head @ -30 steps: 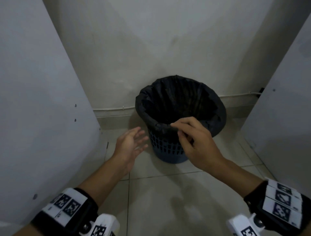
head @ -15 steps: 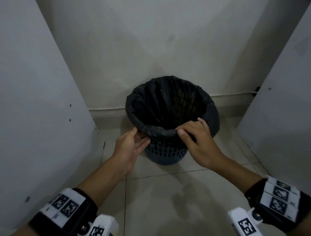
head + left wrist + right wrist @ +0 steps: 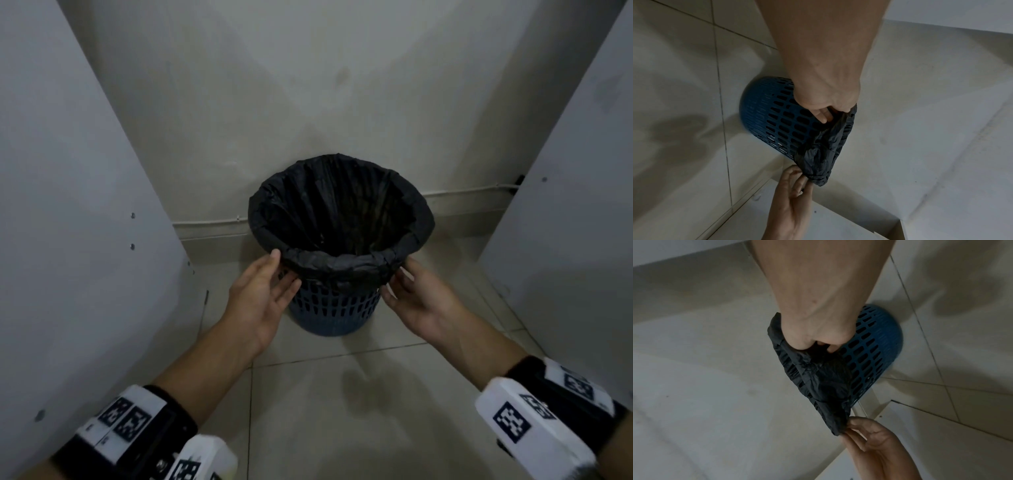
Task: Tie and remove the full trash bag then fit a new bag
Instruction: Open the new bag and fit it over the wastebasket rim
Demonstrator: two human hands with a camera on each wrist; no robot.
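While folded over the bin (image 3: 337,313), bag (image 3: 342,265) hem in both hands' pinching fingers (image 3: 821,114).

Centre frame: left hand (image 3: 828,91) gripping the folded black bag (image 3: 824,146) edge over a blue slotted bin (image 3: 772,116). Lower centre: right hand (image 3: 789,203) pinching the same rim. Pale tiled floor (image 3: 684,81) at left.

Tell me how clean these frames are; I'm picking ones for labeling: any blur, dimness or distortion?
Head view: dim, wide-angle bend in the side panels, black bag interior too dark to read. Left wrist view: dim and soft, blue basket edge smeared. Right wrist view: dim, soft shadows on the tiled floor.
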